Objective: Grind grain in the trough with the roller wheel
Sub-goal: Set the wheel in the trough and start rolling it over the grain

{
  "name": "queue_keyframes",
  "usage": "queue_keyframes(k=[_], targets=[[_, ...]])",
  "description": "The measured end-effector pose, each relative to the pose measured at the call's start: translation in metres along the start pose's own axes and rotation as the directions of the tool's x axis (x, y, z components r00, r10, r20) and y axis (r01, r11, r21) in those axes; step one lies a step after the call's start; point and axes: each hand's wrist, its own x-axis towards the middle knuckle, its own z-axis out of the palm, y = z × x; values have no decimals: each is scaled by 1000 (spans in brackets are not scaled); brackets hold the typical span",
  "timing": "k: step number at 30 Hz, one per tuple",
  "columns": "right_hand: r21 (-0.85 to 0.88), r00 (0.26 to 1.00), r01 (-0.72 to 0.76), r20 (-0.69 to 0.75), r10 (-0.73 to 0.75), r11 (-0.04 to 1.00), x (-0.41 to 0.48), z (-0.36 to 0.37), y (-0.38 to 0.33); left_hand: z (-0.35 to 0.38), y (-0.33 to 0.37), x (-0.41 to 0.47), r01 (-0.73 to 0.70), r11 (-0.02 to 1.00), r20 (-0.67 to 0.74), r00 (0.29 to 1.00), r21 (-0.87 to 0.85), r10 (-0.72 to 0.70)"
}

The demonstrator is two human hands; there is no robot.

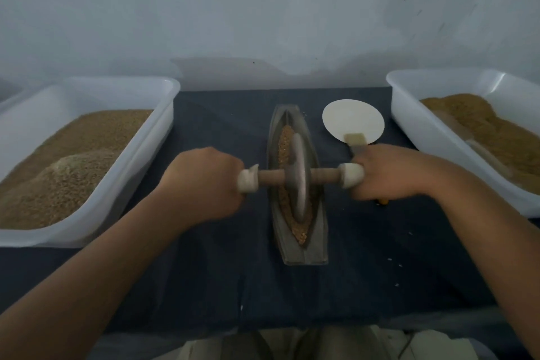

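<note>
1. While the roller wheel (298,181) stands upright in the trough (305,253), I log its disc near mid-length, grain (284,143) lying before and behind it.
2. Left hand (201,181): fingers curled round the left axle handle.
3. Right hand (388,172): wrapped round the right handle.
4. Trough lies lengthwise on the dark tabletop (222,272), between the left tub (146,161) and right tub (409,120), both holding brown granules.

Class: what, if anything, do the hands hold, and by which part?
The roller wheel, by its axle: left hand grips the left white-capped end, right hand the right end.
</note>
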Motion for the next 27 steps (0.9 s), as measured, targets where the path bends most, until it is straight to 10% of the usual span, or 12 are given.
queue_keyframes(k=[8,18,27], targets=[[-313,753,-155,-652,-94,937,66,-3,-8,21,-6,77,260,963,37,965,-63,-258],[-91,994,-25,-113,15,995,-4,3,-1,7,-5,4,13,997,64,998,-72,-9],[-225,792,-182,-610,7,957,74,-3,-6,9,-7,93,214,973,51,976,-80,-211]])
